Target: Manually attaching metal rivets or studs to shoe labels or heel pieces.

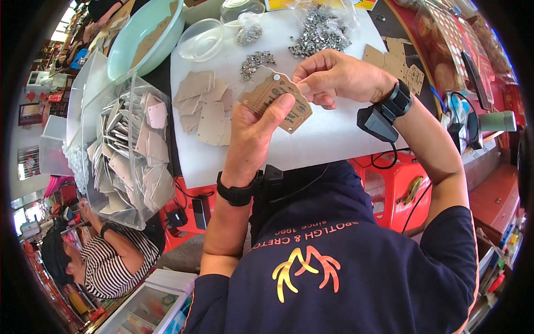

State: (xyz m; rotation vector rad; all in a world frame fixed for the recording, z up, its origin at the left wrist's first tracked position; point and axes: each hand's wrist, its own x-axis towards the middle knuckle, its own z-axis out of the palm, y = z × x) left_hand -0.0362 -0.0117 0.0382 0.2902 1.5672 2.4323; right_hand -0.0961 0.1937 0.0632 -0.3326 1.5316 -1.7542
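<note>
My left hand (250, 131) is closed round a brown cardboard card (297, 116) with dark printing and a scalloped edge, the thumb pressed on its face. A pale round spot shows near the card's upper edge. At the card's right edge, the thumb and fingers of my right hand (336, 78) are pinched together; whatever lies between them is too small or hidden. Just beyond the card is a small heap of shiny metal pieces (257, 62). A larger heap of metal pieces (320, 36) lies farther back, partly in clear plastic. Left of my hands, plain cards (211, 119) lie loosely overlapped.
A white sheet (222, 164) covers the table. At left stand a clear bin (135, 214) full of cards and a pale green basin (114, 53). Clear round tubs (201, 40) sit behind. More cards (395, 58) lie at right. A person in stripes (119, 261) sits at lower left.
</note>
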